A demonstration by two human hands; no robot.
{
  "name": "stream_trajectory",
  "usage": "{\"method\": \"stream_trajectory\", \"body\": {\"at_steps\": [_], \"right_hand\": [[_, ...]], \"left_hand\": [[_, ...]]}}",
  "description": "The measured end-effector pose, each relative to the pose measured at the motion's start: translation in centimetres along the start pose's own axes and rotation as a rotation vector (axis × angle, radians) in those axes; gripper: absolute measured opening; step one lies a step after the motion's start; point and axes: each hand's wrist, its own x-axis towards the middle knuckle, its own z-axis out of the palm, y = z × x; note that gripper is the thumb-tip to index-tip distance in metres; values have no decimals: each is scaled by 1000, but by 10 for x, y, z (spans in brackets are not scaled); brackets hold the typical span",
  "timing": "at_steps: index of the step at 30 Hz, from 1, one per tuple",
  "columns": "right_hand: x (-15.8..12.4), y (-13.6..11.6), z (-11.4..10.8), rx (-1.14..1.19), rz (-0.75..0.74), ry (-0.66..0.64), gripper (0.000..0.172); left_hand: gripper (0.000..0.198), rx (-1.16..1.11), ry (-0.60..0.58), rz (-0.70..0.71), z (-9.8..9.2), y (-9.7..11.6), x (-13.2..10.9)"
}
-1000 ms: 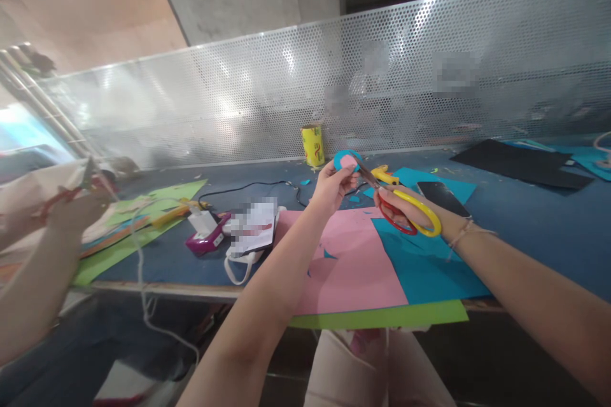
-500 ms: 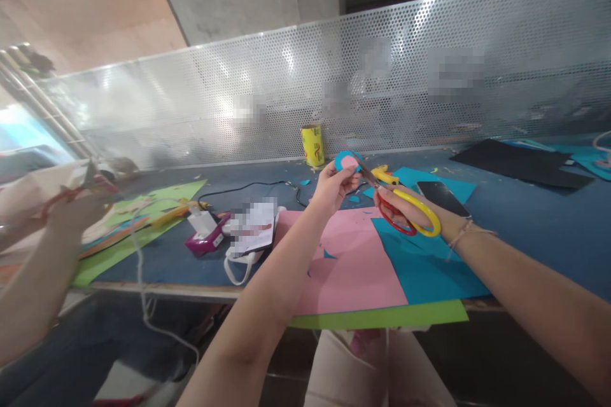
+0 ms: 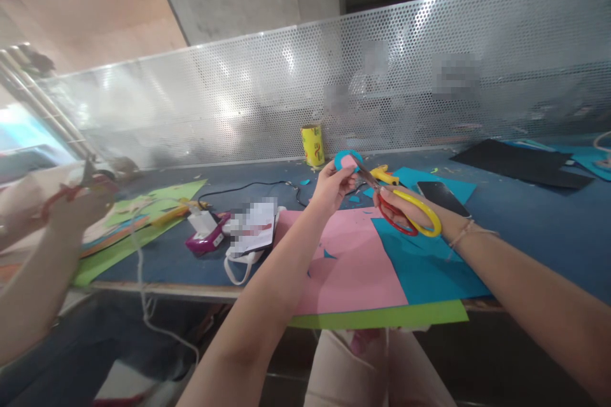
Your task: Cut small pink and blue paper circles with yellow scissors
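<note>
Pinched in my left hand (image 3: 335,187) is a small blue paper piece (image 3: 342,158) with a pink paper piece (image 3: 348,163) lying against it. My right hand (image 3: 394,202) is wrapped round scissors (image 3: 424,210) with one yellow and one red handle loop. Their blades reach left to the edge of the held paper, close to my left fingertips. How far the blades are apart I cannot tell. Below both hands a pink sheet (image 3: 353,273) overlaps a blue sheet (image 3: 434,273), with a green sheet (image 3: 382,317) underneath. Small blue scraps (image 3: 329,254) lie on the pink sheet.
A yellow roll (image 3: 312,145) stands by the perforated metal screen (image 3: 267,95). Behind my right hand lie a yellow glue gun (image 3: 383,174) and a phone (image 3: 442,197). A purple power socket (image 3: 205,240) and another phone (image 3: 255,229) sit left. Another person's hand (image 3: 79,206) holds red-handled scissors.
The pink piece in my left hand is tilted a little differently against the blue one. My hands and the scissors have hardly moved.
</note>
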Motion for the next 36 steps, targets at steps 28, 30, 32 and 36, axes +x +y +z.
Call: {"method": "stream_trajectory", "body": {"at_steps": [28, 30, 32, 36], "right_hand": [[0, 5, -5, -80, 23, -27, 53], [0, 3, -4, -91, 31, -17, 54], [-1, 1, -4, -97, 32, -4, 55], [-1, -2, -2, -103, 31, 11, 56]], "left_hand": [[20, 8, 19, -5, -4, 3, 4], [20, 20, 29, -13, -4, 2, 5], [21, 22, 32, -4, -4, 2, 5], [23, 24, 30, 9, -4, 1, 6]]}}
